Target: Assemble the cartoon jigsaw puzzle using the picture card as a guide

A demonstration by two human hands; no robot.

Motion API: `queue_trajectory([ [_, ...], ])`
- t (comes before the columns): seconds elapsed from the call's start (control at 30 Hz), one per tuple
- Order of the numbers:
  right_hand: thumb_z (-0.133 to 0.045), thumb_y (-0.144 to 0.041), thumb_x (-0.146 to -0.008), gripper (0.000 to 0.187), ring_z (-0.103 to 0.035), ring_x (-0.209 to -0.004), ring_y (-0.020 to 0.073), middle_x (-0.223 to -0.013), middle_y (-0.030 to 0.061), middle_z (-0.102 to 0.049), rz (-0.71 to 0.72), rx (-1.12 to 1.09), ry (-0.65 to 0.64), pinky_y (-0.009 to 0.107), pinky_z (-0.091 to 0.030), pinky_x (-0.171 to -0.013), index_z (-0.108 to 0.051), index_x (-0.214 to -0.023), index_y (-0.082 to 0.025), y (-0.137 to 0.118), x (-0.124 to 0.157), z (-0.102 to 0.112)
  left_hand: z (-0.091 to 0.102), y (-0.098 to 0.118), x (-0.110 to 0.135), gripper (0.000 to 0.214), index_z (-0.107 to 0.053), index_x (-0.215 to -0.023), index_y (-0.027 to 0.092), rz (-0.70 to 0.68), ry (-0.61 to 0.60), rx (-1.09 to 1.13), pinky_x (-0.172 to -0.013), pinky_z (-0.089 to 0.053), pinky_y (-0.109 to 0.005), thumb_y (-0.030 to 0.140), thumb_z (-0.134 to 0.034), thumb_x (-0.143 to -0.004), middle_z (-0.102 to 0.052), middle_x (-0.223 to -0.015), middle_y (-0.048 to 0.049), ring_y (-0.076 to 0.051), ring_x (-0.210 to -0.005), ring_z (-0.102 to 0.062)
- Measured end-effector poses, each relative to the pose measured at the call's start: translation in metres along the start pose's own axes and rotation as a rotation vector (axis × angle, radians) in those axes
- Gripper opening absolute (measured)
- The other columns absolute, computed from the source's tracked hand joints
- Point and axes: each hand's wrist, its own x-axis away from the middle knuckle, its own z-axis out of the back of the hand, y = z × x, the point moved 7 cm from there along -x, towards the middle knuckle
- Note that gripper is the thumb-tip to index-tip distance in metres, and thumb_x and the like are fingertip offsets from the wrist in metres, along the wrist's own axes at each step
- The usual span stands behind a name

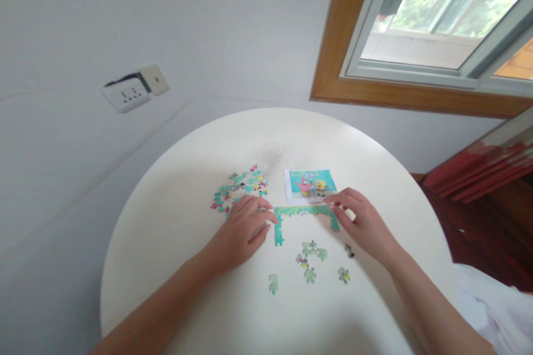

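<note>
Head view, entries running left to right across the round white surface [175,266].
1. loose puzzle pieces [240,186]: a scattered heap, teal and pink, lying on the wall side of the surface's middle.
2. left hand [245,228]: just nearer the person than that heap, palm down, fingers loosely curled, tips touching the left corner of the frame strip. Anything under the palm is hidden, so whether the grip has hold of a piece cannot be told.
3. frame strip [306,211]: joined teal edge pieces, long axis left to right, spanning the gap between both hands. A short leg turns toward the person at its left end.
4. reference picture [310,183]: just beyond the strip, nearly touching it.
5. stray pieces [314,249]: about 6, nearer the person than the strip, under its middle and right end.
6. right hand [364,224]: fingers extended and spread, tips resting on the strip's right end. The grip is unclenched and clasps nothing.
</note>
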Motion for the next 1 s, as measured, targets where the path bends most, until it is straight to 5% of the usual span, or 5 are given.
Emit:
queue_trajectory([
  [0.13, -0.049, -0.025, -0.09, 0.023, -0.059, -0.076, 0.017, -0.089, 0.0056, -0.062, -0.144, 0.026, -0.116, 0.031, -0.047, -0.07, -0.067, -0.103, -0.022, 0.046, 0.009, 0.024, 0.0, -0.002, -0.002, 0.022, -0.06, -0.101, 0.023, -0.01, 0.011, -0.028, -0.098, -0.036, -0.04, 0.012, -0.046, -0.087, -0.055, -0.11, -0.0052, -0.022, -0.111, -0.046],
  [0.27, -0.053, -0.02, -0.085, 0.022, -0.06, -0.075, 0.0161, -0.088, 0.0046, -0.063, -0.224, 0.014, -0.241, 0.03, -0.048, -0.071, -0.068, -0.1, -0.021, 0.064, 0.024, 0.033, -0.004, -0.004, -0.002, 0.023, -0.06, -0.108, 0.024, -0.023, 0.021, -0.06, -0.099, -0.036, -0.039, 0.02, -0.05, -0.088, -0.056, -0.112, -0.0053, -0.023, -0.111, -0.047],
  [0.57, -0.06, -0.015, -0.077, 0.022, -0.06, -0.079, 0.0149, -0.091, 0.0042, -0.063, -0.294, -0.088, -0.419, 0.028, -0.05, -0.072, -0.07, -0.096, -0.02, 0.058, 0.037, 0.027, -0.014, -0.011, -0.001, 0.036, -0.054, -0.122, 0.027, -0.04, -0.009, -0.128, -0.102, -0.035, -0.041, 0.03, -0.056, -0.087, -0.056, -0.121, -0.0045, -0.024, -0.116, -0.047],
  [1.0, -0.058, -0.011, -0.077, 0.019, -0.058, -0.073, 0.0135, -0.088, 0.004, -0.062, -0.287, -0.02, -0.446, 0.027, -0.048, -0.069, -0.07, -0.09, -0.018, 0.055, 0.036, 0.018, -0.011, -0.011, -0.002, 0.03, -0.057, -0.119, 0.025, -0.025, -0.015, -0.118, -0.103, -0.035, -0.041, 0.029, -0.05, -0.091, -0.056, -0.12, -0.005, -0.023, -0.116, -0.047],
])
